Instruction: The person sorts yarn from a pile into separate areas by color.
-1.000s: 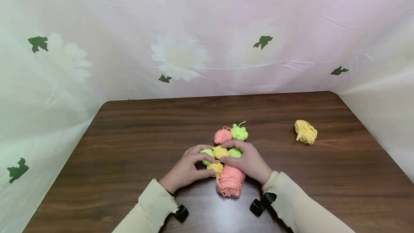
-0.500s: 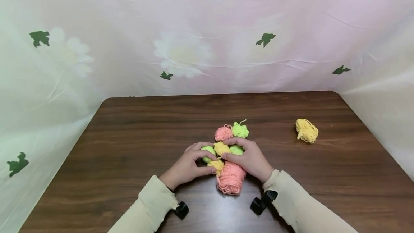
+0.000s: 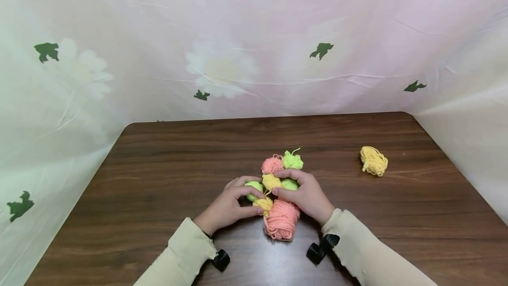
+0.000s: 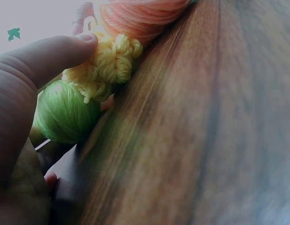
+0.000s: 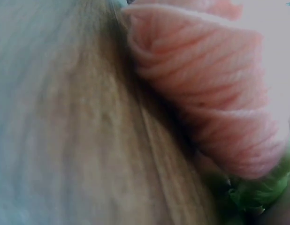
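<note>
In the head view my left hand (image 3: 228,206) curls round a green yarn ball (image 3: 254,190) and the lower yellow yarn ball (image 3: 264,205). The left wrist view shows its thumb (image 4: 65,54) against that yellow ball, with the green one under the palm. My right hand (image 3: 307,193) curls over another green yarn ball (image 3: 289,184), its index and thumb tips at the upper yellow yarn ball (image 3: 271,182). A big pink yarn skein (image 3: 282,220) lies below that hand and fills much of the right wrist view.
Just beyond the hands sit a small pink yarn ball (image 3: 272,164) and a bright green one (image 3: 293,160) with a loose end. Farther right lies a separate yellow yarn ball (image 3: 374,161) on the brown wooden table (image 3: 178,158). Flowered cloth (image 3: 254,47) hangs around the back and sides.
The upper yellow ball has shifted slightly away from me, towards the small pink ball, along with my right fingertips. A yellow strand now shows between the two yellow balls. My left hand stays put.
</note>
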